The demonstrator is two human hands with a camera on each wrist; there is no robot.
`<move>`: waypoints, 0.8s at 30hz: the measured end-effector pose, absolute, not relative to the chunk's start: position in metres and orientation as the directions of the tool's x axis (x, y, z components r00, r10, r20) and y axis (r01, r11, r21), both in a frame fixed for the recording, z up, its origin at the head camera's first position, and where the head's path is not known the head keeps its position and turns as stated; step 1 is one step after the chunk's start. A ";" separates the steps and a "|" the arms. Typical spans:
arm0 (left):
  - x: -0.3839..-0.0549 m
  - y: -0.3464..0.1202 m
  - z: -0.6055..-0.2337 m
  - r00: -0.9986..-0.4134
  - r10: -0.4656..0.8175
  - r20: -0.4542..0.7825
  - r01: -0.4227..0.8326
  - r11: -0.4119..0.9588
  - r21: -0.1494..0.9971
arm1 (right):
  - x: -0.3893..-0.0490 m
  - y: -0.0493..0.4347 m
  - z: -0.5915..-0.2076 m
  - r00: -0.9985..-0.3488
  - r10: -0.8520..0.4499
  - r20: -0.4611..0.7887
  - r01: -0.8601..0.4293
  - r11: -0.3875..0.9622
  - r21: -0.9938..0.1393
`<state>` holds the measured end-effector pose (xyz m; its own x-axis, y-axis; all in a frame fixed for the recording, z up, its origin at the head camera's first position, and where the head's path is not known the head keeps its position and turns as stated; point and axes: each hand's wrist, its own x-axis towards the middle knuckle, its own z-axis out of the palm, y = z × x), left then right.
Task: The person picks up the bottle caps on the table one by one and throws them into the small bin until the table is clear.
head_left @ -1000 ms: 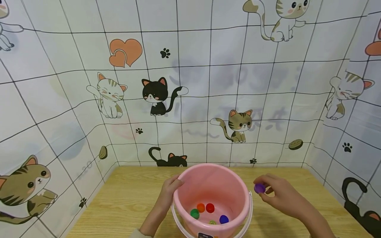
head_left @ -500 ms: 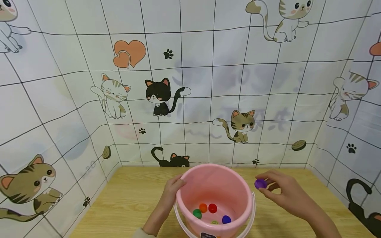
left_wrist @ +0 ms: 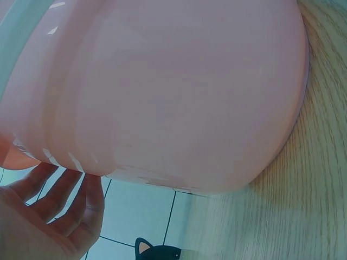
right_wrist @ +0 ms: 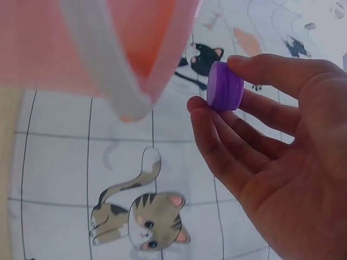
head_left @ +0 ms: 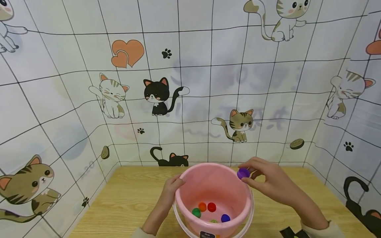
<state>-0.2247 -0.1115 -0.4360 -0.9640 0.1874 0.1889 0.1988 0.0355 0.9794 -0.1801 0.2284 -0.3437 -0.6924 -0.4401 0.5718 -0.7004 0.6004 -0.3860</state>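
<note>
A pink bucket (head_left: 220,185) stands on the wooden table, its mouth tipped toward the head camera. On its left rim my left hand (head_left: 169,195) grips, thumb over the edge; in the left wrist view the fingers of that hand (left_wrist: 65,211) lie against the outer wall (left_wrist: 173,97). My right hand (head_left: 271,180) pinches a small purple bottle cap (head_left: 243,174) between thumb and fingers, right at the bucket's upper right rim. The right wrist view shows the ridged purple cap (right_wrist: 225,86) near the rim. Inside lie red (head_left: 211,207), orange (head_left: 202,207), green (head_left: 196,212) and blue (head_left: 225,218) caps.
A white bucket handle (head_left: 248,224) hangs down at the front. The wooden tabletop (head_left: 131,188) reaches back to a white cloth wall (head_left: 196,76) printed with cats. A dark object (head_left: 288,232) shows beside the right sleeve at the bottom edge.
My right hand has moved left and up with the purple cap, from beside the bucket to its right rim. The left hand keeps its hold, and the caps inside lie as before.
</note>
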 end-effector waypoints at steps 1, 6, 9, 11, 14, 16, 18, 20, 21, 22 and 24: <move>-0.225 -0.111 -0.436 -0.964 0.188 0.188 0.198 0.036 0.979 | -0.181 0.225 -0.340 -0.686 -0.455 0.568 -0.710 0.592 -0.382; -0.227 -0.112 -0.436 -0.961 0.201 0.192 0.207 0.056 0.977 | -0.187 0.208 -0.320 -0.671 -0.549 0.499 -0.738 0.565 -0.370; -0.227 -0.112 -0.437 -0.959 0.204 0.196 0.211 0.054 0.976 | -0.195 0.196 -0.311 -0.671 -0.603 0.432 -0.741 0.573 -0.350; -0.226 -0.112 -0.436 -0.960 0.199 0.198 0.211 0.047 0.976 | -0.204 0.189 -0.306 -0.666 -0.636 0.389 -0.746 0.583 -0.322; -0.225 -0.111 -0.436 -0.961 0.193 0.198 0.208 0.033 0.977 | -0.217 0.181 -0.299 -0.657 -0.678 0.330 -0.754 0.586 -0.298; -0.225 -0.111 -0.436 -0.961 0.192 0.199 0.208 0.030 0.978 | -0.224 0.176 -0.295 -0.658 -0.695 0.289 -0.752 0.590 -0.292; -0.225 -0.111 -0.436 -0.961 0.193 0.200 0.208 0.024 0.978 | -0.231 0.171 -0.292 -0.662 -0.705 0.252 -0.747 0.598 -0.291; -0.225 -0.111 -0.436 -0.961 0.194 0.199 0.207 0.022 0.978 | -0.237 0.168 -0.290 -0.659 -0.718 0.223 -0.748 0.596 -0.293; -0.225 -0.111 -0.436 -0.961 0.193 0.198 0.206 0.020 0.978 | -0.240 0.166 -0.289 -0.659 -0.722 0.209 -0.747 0.596 -0.296; -0.225 -0.111 -0.436 -0.961 0.192 0.197 0.204 0.018 0.979 | -0.242 0.164 -0.289 -0.657 -0.728 0.196 -0.747 0.593 -0.300; -0.225 -0.111 -0.437 -0.961 0.195 0.195 0.202 0.018 0.979 | -0.247 0.161 -0.288 -0.652 -0.740 0.168 -0.748 0.590 -0.303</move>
<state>-0.2252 -0.1110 -0.4367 -0.9613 0.1945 0.1951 0.2024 0.0183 0.9791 -0.2467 0.1606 -0.2882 -0.6517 -0.7396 0.1681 -0.7481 0.5902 -0.3033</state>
